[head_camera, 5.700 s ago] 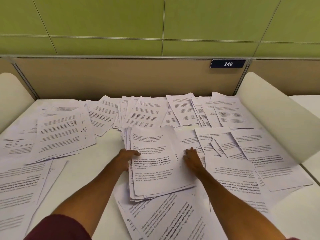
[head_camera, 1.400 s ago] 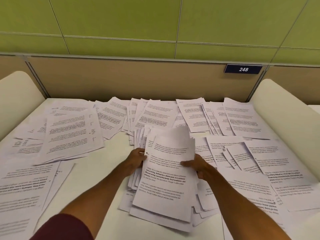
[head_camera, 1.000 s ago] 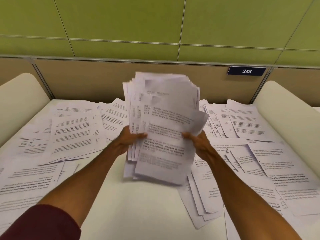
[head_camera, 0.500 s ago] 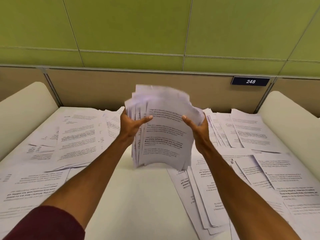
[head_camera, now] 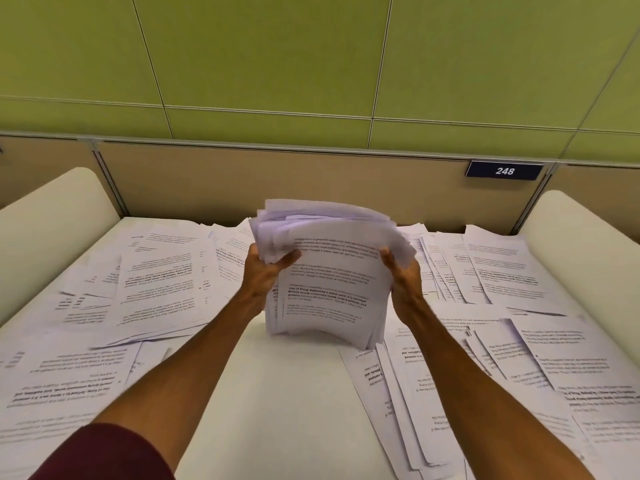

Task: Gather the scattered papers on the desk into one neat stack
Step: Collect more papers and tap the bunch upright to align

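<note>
I hold an uneven bundle of printed papers (head_camera: 329, 282) upright in the middle of the view, its bottom edge on or just above the white desk (head_camera: 287, 403). My left hand (head_camera: 265, 275) grips its left edge, thumb across the front sheet. My right hand (head_camera: 403, 282) grips the right edge. The sheets' top edges are ragged and fan out. More printed papers lie scattered flat on the left (head_camera: 152, 282), on the right (head_camera: 502, 271) and at the near right (head_camera: 408, 403).
A tan partition (head_camera: 277, 181) with a dark sign reading 248 (head_camera: 504, 171) closes the back of the desk. Cream rounded dividers stand at the left (head_camera: 52, 216) and right (head_camera: 581, 230). Above is a green panelled wall.
I picked the gathered bundle up off the desk with both hands and turned it upright. Since half a second ago it has come down so its bottom edge is at the desk.
</note>
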`<state>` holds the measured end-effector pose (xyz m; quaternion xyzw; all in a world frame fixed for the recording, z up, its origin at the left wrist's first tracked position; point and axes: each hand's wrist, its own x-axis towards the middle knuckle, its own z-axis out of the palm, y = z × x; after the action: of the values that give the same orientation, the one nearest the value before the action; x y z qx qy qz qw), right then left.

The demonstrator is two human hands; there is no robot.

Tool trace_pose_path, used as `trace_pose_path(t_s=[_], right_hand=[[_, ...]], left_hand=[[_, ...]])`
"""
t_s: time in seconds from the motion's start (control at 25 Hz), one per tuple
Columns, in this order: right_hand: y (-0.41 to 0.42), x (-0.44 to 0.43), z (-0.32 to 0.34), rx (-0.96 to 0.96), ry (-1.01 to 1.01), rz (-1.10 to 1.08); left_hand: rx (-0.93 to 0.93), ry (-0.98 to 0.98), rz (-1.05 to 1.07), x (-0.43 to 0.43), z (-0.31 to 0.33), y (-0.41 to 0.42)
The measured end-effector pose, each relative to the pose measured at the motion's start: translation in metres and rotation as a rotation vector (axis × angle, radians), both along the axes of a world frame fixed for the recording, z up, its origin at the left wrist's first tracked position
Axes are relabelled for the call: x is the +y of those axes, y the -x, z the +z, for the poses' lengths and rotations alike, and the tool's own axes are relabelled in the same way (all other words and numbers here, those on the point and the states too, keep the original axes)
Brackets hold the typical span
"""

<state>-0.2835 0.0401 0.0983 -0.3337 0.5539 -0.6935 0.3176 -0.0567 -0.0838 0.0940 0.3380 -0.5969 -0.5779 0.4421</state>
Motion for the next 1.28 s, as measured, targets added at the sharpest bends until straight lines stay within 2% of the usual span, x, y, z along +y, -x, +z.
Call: trace_pose_path(t_s=[0.16, 0.32, 0.52, 0.76, 0.92, 1.04, 1.12, 1.2, 1.28], right_hand=[[-0.002, 0.000, -0.003, 0.035, -0.008, -0.122], [-0.017, -0.007, -0.002, -0.083, 0.006, -0.161], [-0.015, -0.011, 0.000, -0.190, -0.026, -0.159], [-0.011, -0.011, -0.016, -0.174, -0.040, -0.172], [-0.015, -0.009, -0.020, -0.199, -0.030, -0.103], [-0.017, -0.009, -0.018, -0.102, -0.088, -0.086], [-0.017, -0.007, -0.019, -0.057, -0.120, -0.070], [-0.017, -0.004, -0.023, 0.017, -0.139, -0.008], [-0.015, -0.002, -0.029, 0.116, -0.167, 0.067]], left_hand=[[0.090, -0.090, 0.065, 0.001, -0.004, 0.004], [0.024, -0.045, -0.005, 0.004, -0.001, 0.013], [-0.037, -0.012, 0.096, 0.001, 0.000, 0.011], [-0.048, -0.123, 0.022, -0.005, -0.010, 0.005], [-0.042, -0.087, -0.062, -0.003, -0.015, 0.003], [-0.065, -0.011, -0.072, -0.002, -0.015, -0.001], [-0.162, 0.022, -0.097, -0.002, -0.017, -0.003], [-0.239, 0.015, -0.127, -0.003, -0.025, -0.002], [-0.231, -0.040, -0.087, 0.001, -0.031, 0.000]])
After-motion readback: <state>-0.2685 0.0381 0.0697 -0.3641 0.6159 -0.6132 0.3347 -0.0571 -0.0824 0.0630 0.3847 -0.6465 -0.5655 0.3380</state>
